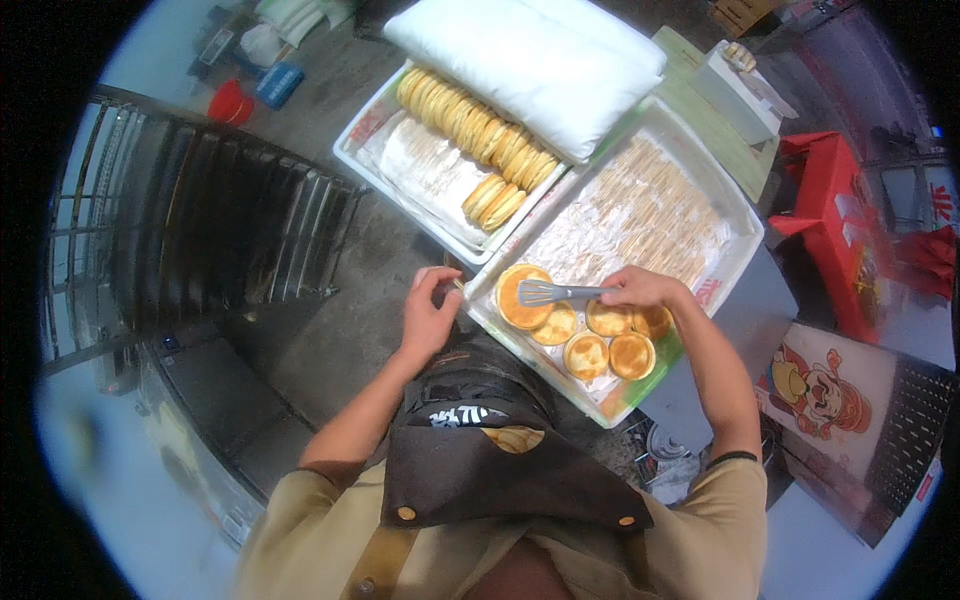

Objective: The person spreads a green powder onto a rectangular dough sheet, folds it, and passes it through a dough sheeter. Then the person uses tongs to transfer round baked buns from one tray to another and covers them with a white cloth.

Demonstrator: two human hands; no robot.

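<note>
In my right hand [640, 288] is a grey slotted spatula [560, 292]. Its head lies over a round golden pancake [522, 312] at the near left corner of the right tray [738, 250]. Several more browned round cakes [587, 355] lie beside it on a white-dusted slatted mat [640, 215]. My left hand [432, 312] is just outside that tray's left corner, fingers curved and thumb apart, with no held thing visible between them.
A second tray [375, 185] holds rows of stacked cakes [475, 125], partly under a white padded cover [525, 70]. Metal racks [190, 210] stand at left. A red-covered stand [825, 230], a white box [735, 95] and a cartoon-printed board [830, 400] are at right.
</note>
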